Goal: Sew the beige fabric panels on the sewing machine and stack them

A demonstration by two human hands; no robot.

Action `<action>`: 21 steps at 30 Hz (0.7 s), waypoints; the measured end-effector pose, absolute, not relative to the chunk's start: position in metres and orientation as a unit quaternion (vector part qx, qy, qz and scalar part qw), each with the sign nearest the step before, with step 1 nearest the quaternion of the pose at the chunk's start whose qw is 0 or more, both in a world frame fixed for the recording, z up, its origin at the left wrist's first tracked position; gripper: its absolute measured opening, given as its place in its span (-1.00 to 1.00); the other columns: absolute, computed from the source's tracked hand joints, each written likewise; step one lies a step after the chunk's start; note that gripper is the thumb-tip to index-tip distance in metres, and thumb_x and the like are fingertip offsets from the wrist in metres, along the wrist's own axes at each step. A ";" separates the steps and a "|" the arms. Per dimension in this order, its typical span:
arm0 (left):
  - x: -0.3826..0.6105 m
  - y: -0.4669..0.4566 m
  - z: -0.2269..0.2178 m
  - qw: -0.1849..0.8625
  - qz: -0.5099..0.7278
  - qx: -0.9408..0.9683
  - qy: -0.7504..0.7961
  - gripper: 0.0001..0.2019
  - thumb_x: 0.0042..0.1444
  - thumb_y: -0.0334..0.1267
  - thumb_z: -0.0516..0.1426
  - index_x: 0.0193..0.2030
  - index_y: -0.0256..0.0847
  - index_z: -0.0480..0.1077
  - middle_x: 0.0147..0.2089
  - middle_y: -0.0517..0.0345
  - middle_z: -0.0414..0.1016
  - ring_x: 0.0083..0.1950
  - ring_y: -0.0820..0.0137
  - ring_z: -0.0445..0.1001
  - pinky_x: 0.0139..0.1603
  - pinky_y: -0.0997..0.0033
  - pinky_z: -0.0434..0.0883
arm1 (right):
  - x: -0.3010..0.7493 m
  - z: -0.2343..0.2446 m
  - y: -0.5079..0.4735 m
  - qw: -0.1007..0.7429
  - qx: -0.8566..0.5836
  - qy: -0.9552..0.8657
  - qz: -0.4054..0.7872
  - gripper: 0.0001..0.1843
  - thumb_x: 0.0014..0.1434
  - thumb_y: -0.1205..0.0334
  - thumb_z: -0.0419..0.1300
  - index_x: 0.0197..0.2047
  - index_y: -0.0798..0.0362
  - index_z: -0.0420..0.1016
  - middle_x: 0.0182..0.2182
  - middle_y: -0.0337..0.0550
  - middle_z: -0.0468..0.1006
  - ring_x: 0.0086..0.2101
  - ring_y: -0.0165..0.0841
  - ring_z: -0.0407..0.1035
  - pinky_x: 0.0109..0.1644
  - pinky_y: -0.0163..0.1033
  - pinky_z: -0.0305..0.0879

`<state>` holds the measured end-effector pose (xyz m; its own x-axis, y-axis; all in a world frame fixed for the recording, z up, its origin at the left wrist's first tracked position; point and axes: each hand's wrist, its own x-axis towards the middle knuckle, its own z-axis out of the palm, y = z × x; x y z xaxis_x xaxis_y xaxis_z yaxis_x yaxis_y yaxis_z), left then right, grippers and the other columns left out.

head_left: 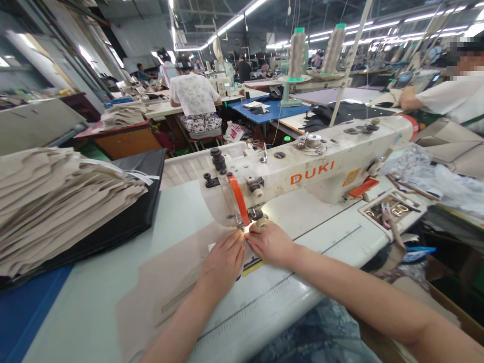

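A white sewing machine (pixel 321 161) marked DUKI stands on the pale table (pixel 94 302). A beige fabric piece (pixel 166 282) lies flat under its needle. My left hand (pixel 223 262) rests palm down on the fabric, fingers stretched toward the presser foot. My right hand (pixel 270 242) lies flat just right of the needle, fingers pointing left and touching the fabric near a small white label. Both hands press the cloth and grip nothing.
A tall stack of cut beige pieces (pixel 56 201) sits at the left on black cloth (pixel 143 191). A tray of small tools (pixel 389 209) lies at the right. Thread cones (pixel 297 53) stand behind. Other workers sit at machines beyond, one in white (pixel 192 96) and one at far right (pixel 454 96).
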<state>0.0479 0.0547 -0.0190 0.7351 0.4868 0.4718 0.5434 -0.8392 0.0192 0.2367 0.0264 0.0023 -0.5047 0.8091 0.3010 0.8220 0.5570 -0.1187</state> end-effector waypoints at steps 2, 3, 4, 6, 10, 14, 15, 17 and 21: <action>0.047 0.055 -0.020 0.060 -0.236 -0.931 -0.272 -0.64 0.34 -0.34 -0.11 0.07 -0.35 0.45 0.03 -0.12 0.56 0.09 0.23 0.48 0.15 0.18 0.45 | 0.237 0.003 0.025 0.162 -0.470 -0.868 -0.020 -0.74 0.36 0.31 0.03 -0.24 0.15 0.54 -0.31 -0.04 0.51 -0.23 -0.25 0.34 -0.11 -0.17 0.20; 0.047 0.055 -0.020 0.060 -0.238 -0.931 -0.270 -0.64 0.34 -0.35 -0.11 0.07 -0.35 0.45 0.03 -0.12 0.56 0.10 0.24 0.48 0.15 0.18 0.44 | 0.237 0.003 0.024 0.161 -0.470 -0.868 -0.020 -0.74 0.36 0.31 0.04 -0.24 0.15 0.54 -0.31 -0.04 0.51 -0.24 -0.25 0.34 -0.12 -0.17 0.20; 0.046 0.055 -0.021 0.062 -0.238 -0.932 -0.268 -0.64 0.34 -0.35 -0.10 0.08 -0.35 0.45 0.03 -0.12 0.56 0.10 0.24 0.48 0.16 0.18 0.44 | 0.237 0.003 0.023 0.161 -0.470 -0.868 -0.020 -0.75 0.36 0.31 0.05 -0.25 0.16 0.54 -0.32 -0.04 0.51 -0.24 -0.25 0.33 -0.13 -0.17 0.20; 0.045 0.055 -0.021 0.070 -0.231 -0.933 -0.266 -0.64 0.33 -0.35 -0.09 0.08 -0.37 0.45 0.05 -0.14 0.55 0.11 0.24 0.48 0.17 0.20 0.43 | 0.237 0.004 0.022 0.159 -0.470 -0.868 -0.021 -0.76 0.35 0.31 0.06 -0.25 0.16 0.54 -0.33 -0.04 0.51 -0.26 -0.25 0.33 -0.15 -0.17 0.19; 0.042 0.055 -0.021 0.060 -0.215 -0.935 -0.275 -0.63 0.34 -0.33 -0.10 0.12 -0.35 0.43 0.11 -0.13 0.52 0.15 0.23 0.46 0.17 0.18 0.44 | 0.236 0.005 0.021 0.155 -0.471 -0.868 -0.024 -0.79 0.34 0.31 0.09 -0.24 0.15 0.54 -0.33 -0.05 0.51 -0.27 -0.26 0.32 -0.16 -0.18 0.19; 0.041 0.056 -0.022 0.055 -0.212 -0.935 -0.281 -0.63 0.34 -0.32 -0.10 0.11 -0.36 0.42 0.11 -0.14 0.52 0.15 0.23 0.46 0.18 0.17 0.44 | 0.236 0.005 0.022 0.152 -0.473 -0.867 -0.030 -0.77 0.34 0.32 0.07 -0.24 0.15 0.54 -0.32 -0.04 0.52 -0.27 -0.25 0.32 -0.17 -0.18 0.19; 0.041 0.056 -0.022 0.058 -0.212 -0.934 -0.280 -0.63 0.34 -0.31 -0.09 0.10 -0.37 0.43 0.11 -0.15 0.52 0.15 0.22 0.47 0.17 0.17 0.44 | 0.235 0.004 0.023 0.152 -0.473 -0.867 -0.031 -0.77 0.34 0.32 0.07 -0.24 0.16 0.54 -0.32 -0.04 0.52 -0.26 -0.25 0.32 -0.17 -0.18 0.20; 0.041 0.059 -0.022 0.059 -0.211 -0.933 -0.284 -0.64 0.34 -0.30 -0.09 0.09 -0.37 0.43 0.11 -0.14 0.52 0.15 0.22 0.47 0.17 0.17 0.44 | 0.235 0.003 0.024 0.153 -0.473 -0.867 -0.033 -0.77 0.34 0.32 0.06 -0.25 0.16 0.54 -0.32 -0.03 0.52 -0.25 -0.24 0.33 -0.15 -0.17 0.20; 0.041 0.066 -0.022 0.049 -0.204 -0.933 -0.293 -0.64 0.34 -0.30 -0.11 0.09 -0.31 0.44 0.10 -0.13 0.53 0.16 0.20 0.46 0.18 0.13 0.43 | 0.235 0.002 0.026 0.158 -0.475 -0.865 -0.032 -0.74 0.36 0.33 0.03 -0.27 0.14 0.53 -0.32 -0.03 0.51 -0.24 -0.24 0.33 -0.12 -0.15 0.21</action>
